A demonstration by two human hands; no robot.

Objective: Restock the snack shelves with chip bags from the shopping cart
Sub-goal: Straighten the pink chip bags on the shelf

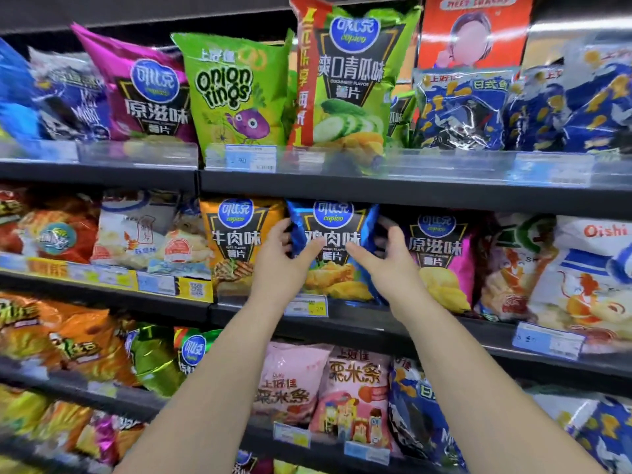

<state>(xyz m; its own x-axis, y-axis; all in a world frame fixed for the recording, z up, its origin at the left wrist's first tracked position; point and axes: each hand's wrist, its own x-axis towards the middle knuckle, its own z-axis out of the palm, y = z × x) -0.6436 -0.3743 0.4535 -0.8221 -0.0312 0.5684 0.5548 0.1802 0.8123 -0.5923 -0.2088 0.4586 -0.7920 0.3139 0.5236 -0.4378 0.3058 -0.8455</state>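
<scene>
Both hands grip the blue bag (333,248) at the shelf (376,323) front edge: left hand (285,254), right hand (383,258).

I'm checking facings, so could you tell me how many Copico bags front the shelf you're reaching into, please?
3: orange bag at left; blue bag in the middle, held by the left hand and right hand; magenta bag at right. Others may hide behind.

green bag (236,97) read "onion rings" | tall green bag (352,80) read "copico", 爽口青瓜味 | blue bag (333,230) read "copico", 鸡肉味 | orange bag (236,241) read "copico", 牛肉味 | white bag (595,268) read "Oishi" | pink bag (355,388) read 粟米条
</scene>
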